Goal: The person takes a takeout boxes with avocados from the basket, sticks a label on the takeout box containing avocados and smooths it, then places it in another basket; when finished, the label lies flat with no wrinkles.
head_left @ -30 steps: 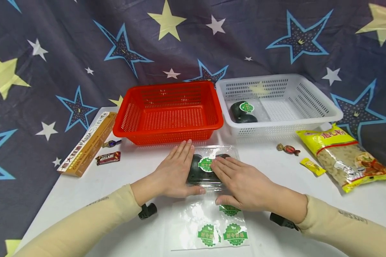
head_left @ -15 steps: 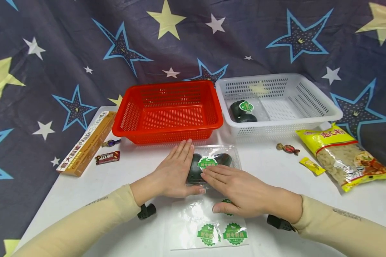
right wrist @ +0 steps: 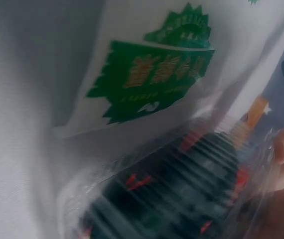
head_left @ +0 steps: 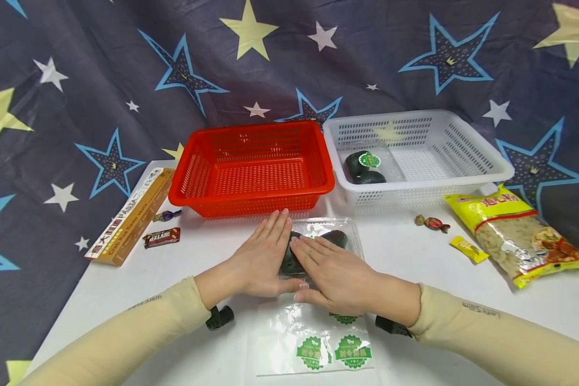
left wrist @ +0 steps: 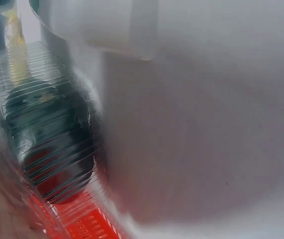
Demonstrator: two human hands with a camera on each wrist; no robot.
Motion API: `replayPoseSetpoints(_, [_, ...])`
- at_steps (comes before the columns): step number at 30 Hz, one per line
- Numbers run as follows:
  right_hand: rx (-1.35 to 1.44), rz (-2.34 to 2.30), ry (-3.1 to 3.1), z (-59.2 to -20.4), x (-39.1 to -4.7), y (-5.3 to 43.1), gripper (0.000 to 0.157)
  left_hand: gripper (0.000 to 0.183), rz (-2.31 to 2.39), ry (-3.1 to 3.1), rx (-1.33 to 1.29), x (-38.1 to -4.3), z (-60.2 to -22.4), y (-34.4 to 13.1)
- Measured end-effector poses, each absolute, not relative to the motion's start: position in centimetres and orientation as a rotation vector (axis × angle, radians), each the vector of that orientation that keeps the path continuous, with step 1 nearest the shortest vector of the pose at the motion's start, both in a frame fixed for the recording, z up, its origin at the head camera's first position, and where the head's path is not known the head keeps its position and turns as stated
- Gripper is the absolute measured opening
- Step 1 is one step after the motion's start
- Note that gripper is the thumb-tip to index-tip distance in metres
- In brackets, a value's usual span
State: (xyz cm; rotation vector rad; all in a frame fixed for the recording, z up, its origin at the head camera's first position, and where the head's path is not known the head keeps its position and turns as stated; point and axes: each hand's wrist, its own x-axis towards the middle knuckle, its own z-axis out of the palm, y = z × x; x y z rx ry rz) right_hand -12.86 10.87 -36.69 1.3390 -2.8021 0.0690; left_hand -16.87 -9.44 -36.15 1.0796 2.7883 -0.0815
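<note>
A clear plastic clamshell box (head_left: 356, 244) with dark green, avocado-like fruits (head_left: 336, 237) lies on the white table below the red basket. My left hand (head_left: 260, 265) rests flat along the box's left side, fingers straight. My right hand (head_left: 342, 276) lies across the lid with straight fingers, covering the green sticker almost wholly. Both thumbs nearly meet at the box's near edge. Through the ribbed box wall a fruit (left wrist: 52, 139) shows in the left wrist view, and another dark fruit (right wrist: 167, 189) in the right wrist view. A sheet (head_left: 280, 338) of green round stickers (head_left: 352, 351) lies nearer me.
Behind stand a red basket (head_left: 253, 198) and a white basket (head_left: 424, 185) holding another box of dark fruits (head_left: 362, 167). Left are a pasta box (head_left: 135, 217), a purple candy (head_left: 166, 215) and a red bar (head_left: 162, 237). Right lie two candies (head_left: 433, 223) and a yellow food bag (head_left: 516, 230).
My right hand has slid left over the lid, from its right part across the sticker toward my left hand. The left hand has stayed in place.
</note>
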Motion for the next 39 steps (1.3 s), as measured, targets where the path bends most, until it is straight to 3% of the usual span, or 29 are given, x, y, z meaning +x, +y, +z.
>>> replayPoseSetpoints(11, [1.127, -0.06, -2.821, -36.7, -12.2, 10.8, 0.088, 0.116, -0.084, 2.831, 1.065, -16.8, -36.3, -9.2])
replayPoseSetpoints(24, [1.359, 0.097, -2.7, -36.9, -12.3, 11.3, 0.077, 0.116, -0.031, 2.816, 1.095, -16.8, -36.4, -9.5])
replayPoseSetpoints(39, [1.081, 0.043, -2.871, -37.4, -12.0, 10.0, 0.088, 0.117, -0.031, 2.838, 1.092, -16.9, -36.4, -9.6])
